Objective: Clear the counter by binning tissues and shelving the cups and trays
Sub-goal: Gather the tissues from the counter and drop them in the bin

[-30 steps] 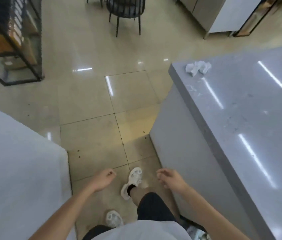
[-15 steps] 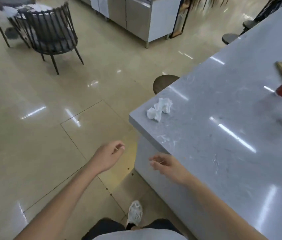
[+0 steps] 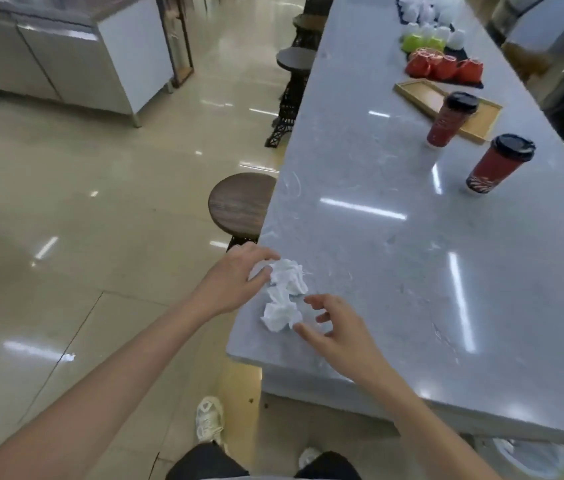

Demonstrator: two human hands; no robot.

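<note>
Half a second ago both hands hung short of the counter corner with the crumpled tissues lying untouched beyond them; now the hands have closed in from either side. The left hand (image 3: 230,278) has its fingertips touching the upper wad of the tissues (image 3: 285,294), curled partly around it but not yet clamped, while the right hand (image 3: 334,327) sits just beside the lower wad with thumb and fingers spread wide, holding nothing. The tissues lie near the corner of the grey counter (image 3: 394,271), close to its left edge, and look like two or three loose clumps touching one another. This reads as the start of the binning step: the gather is about to happen, and nothing has been cleared yet. No bin shows clearly from here. Beyond the corner, a round wooden stool (image 3: 239,202) stands tucked against the counter's side. Farther along stand two red lidded paper cups (image 3: 495,166), well apart from the tissues, the farther one beside a wooden tray (image 3: 425,93). Past that, red mugs (image 3: 443,67) sit on a dark tray, with green and white cups behind, all waiting to be shelved.
</note>
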